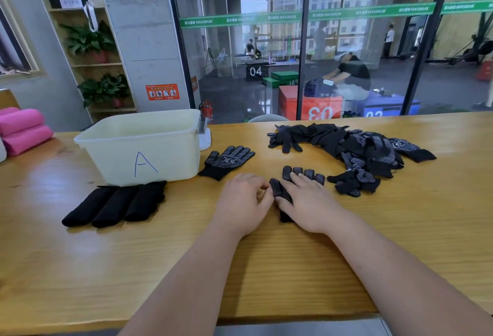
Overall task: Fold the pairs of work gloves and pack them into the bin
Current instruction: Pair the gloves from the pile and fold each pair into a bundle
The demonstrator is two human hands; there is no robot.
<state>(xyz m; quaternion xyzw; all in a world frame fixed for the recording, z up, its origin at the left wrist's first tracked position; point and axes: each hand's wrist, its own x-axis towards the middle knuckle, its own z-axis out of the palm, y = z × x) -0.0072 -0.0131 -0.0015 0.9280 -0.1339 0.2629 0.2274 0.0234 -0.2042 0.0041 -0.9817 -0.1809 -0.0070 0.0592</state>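
Wooden tabletop [266, 269] stretches out before a glass wall, with rolled pink towels [24, 130] at far left. Next come three folded black glove bundles [114, 203], side by side, right up against the front of the cream plastic bin [170, 159] marked with a blue A. Just right of the bin, a single flat dotted black glove [226, 161] lies on the wood. At centre, the left hand [241, 206] curls its fingers beside the thumb of the centre dotted glove [278, 189]; whether it pinches fabric, I cannot tell. The right hand [309, 202] lies flat on that glove, fingers straight, pressing down and grasping nothing. Further right lies a crumpled dotted glove [354, 182], and behind it the loose heap of black gloves [360, 146].
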